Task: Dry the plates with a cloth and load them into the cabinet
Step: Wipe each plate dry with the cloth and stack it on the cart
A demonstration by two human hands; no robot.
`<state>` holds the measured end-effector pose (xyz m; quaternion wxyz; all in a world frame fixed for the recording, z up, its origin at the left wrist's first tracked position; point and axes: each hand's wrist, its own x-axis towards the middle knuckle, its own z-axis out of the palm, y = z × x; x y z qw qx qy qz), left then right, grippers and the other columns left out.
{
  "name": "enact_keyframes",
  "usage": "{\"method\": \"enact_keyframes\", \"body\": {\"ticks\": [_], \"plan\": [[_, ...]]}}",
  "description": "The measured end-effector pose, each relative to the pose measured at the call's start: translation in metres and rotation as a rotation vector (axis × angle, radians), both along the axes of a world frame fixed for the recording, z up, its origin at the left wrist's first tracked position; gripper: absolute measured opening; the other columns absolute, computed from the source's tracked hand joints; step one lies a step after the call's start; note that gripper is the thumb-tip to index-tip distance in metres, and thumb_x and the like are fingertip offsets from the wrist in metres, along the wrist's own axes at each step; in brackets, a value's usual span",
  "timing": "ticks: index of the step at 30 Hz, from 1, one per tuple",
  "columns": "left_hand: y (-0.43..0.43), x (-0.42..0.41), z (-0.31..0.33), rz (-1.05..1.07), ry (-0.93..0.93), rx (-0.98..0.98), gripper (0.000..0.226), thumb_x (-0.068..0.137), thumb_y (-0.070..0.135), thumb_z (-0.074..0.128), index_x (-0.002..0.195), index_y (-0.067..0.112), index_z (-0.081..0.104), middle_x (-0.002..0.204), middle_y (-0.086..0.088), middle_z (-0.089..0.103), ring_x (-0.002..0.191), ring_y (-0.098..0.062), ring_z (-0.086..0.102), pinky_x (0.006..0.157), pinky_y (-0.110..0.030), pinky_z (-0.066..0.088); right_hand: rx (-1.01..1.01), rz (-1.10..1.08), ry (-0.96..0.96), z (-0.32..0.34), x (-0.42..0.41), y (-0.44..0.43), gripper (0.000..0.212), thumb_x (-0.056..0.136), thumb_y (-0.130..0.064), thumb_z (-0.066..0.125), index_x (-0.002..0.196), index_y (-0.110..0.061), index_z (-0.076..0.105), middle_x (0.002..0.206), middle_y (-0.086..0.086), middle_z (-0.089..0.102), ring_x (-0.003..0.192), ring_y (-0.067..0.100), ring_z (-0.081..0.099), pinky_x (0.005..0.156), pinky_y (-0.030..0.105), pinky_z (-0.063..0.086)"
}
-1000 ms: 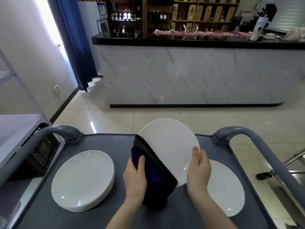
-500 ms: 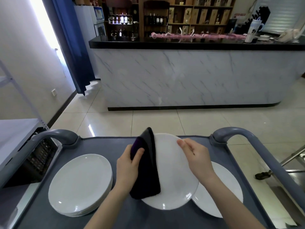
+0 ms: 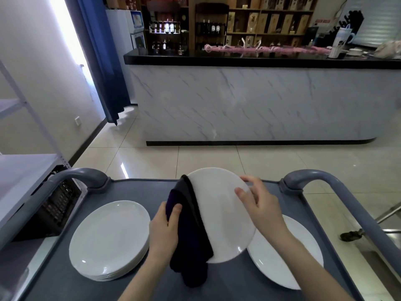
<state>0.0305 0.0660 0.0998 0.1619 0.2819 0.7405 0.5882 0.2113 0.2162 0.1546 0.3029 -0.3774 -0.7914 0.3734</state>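
Nearest to me, my left hand (image 3: 165, 231) grips the dark cloth (image 3: 191, 242). My thumb lies on top of it and my fingers are curled underneath, so the cloth is pressed over the left edge of the plate (image 3: 225, 220) I am holding. A loose tail of the cloth hangs from the plate's near edge toward the trolley (image 3: 238, 279). My right hand (image 3: 258, 205) holds the same plate at its far right rim. The thumb rests on the white face and the fingers curl over the edge, pinching it. The plate is tilted, with its far edge raised, and it sits above the middle of the grey trolley top.

On the trolley to the left is a stack of white plates (image 3: 108, 240), just beside my left wrist. To the right a single white plate (image 3: 286, 257) lies flat, partly under the held plate and my right forearm. The trolley's curved grey handles rise at the far left (image 3: 82, 177) and far right (image 3: 325, 179) corners. Left of the trolley stand a black crate (image 3: 56, 205) and a pale metal shelf (image 3: 21, 170).

Beyond them is a glossy tiled floor (image 3: 238, 161), then a marble-fronted bar (image 3: 260, 101) with a black top. A white cup (image 3: 340, 42) stands on it at the right. A blue curtain (image 3: 102, 61) hangs at the far left, and wooden shelves with bottles (image 3: 208, 27) stand behind the bar.
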Motion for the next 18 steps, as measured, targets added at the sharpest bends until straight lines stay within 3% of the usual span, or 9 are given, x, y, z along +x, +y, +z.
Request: {"method": "enact_keyframes", "body": {"ticks": [3,4,6,8,13,16,18], "plan": [[-0.001,-0.012,0.015,-0.205,0.176,-0.06,0.014,0.097,0.031,0.056,0.084,0.033,0.057,0.076,0.015,0.066,0.07,-0.004,0.06,0.06,-0.013,0.043,0.069,0.182,-0.159,0.014,-0.011,0.011,0.021,0.092,-0.054,0.057,0.11,-0.044,0.058,0.076,-0.023,0.061,0.078,-0.006,0.057,0.07,0.01,0.041],[0.0,-0.014,0.018,-0.256,0.22,-0.077,0.014,0.097,0.032,0.056,0.083,0.033,0.057,0.076,0.014,0.066,0.07,-0.005,0.06,0.06,-0.013,0.043,0.061,0.228,-0.174,0.015,-0.015,0.011,0.02,0.093,-0.056,0.056,0.1,-0.038,0.062,0.07,-0.017,0.059,0.071,-0.001,0.056,0.067,0.014,0.041],[0.003,-0.014,0.02,-0.291,0.259,-0.082,0.013,0.097,0.033,0.056,0.084,0.031,0.058,0.078,0.013,0.067,0.07,-0.005,0.06,0.06,-0.014,0.044,0.066,0.306,-0.158,0.011,-0.021,0.007,0.04,0.093,-0.057,0.052,0.077,-0.021,0.057,0.061,-0.008,0.047,0.06,0.007,0.043,0.06,0.025,0.035],[0.005,-0.013,0.017,-0.254,0.238,-0.066,0.016,0.096,0.033,0.057,0.082,0.027,0.059,0.077,0.011,0.066,0.069,-0.006,0.06,0.06,-0.016,0.044,0.061,0.292,-0.085,0.005,-0.023,0.001,0.044,0.094,-0.052,0.053,0.068,-0.017,0.051,0.059,-0.005,0.04,0.057,0.007,0.035,0.056,0.025,0.029],[0.005,-0.011,0.011,0.036,0.003,0.012,0.015,0.099,0.034,0.053,0.086,0.028,0.06,0.077,0.011,0.066,0.072,-0.004,0.06,0.061,-0.018,0.044,-0.011,-0.063,0.191,-0.007,-0.025,-0.007,0.048,0.098,-0.035,0.057,0.055,-0.025,0.039,0.05,-0.011,0.033,0.051,0.006,0.029,0.048,0.018,0.025],[0.004,0.012,0.001,0.112,-0.133,-0.006,0.018,0.097,0.04,0.053,0.088,0.026,0.06,0.079,0.009,0.067,0.078,-0.009,0.063,0.066,-0.027,0.046,-0.137,-0.34,0.358,-0.013,-0.031,-0.017,0.05,0.1,-0.037,0.053,0.056,-0.022,0.036,0.05,-0.011,0.031,0.052,0.006,0.027,0.047,0.019,0.025],[0.004,0.029,-0.005,0.098,-0.205,-0.002,0.018,0.097,0.041,0.053,0.09,0.027,0.062,0.079,0.011,0.07,0.075,-0.003,0.065,0.068,-0.027,0.049,-0.22,-0.485,0.435,-0.02,-0.033,-0.022,0.049,0.101,-0.04,0.05,0.059,-0.018,0.04,0.05,-0.011,0.035,0.051,0.006,0.029,0.05,0.02,0.028]]}}
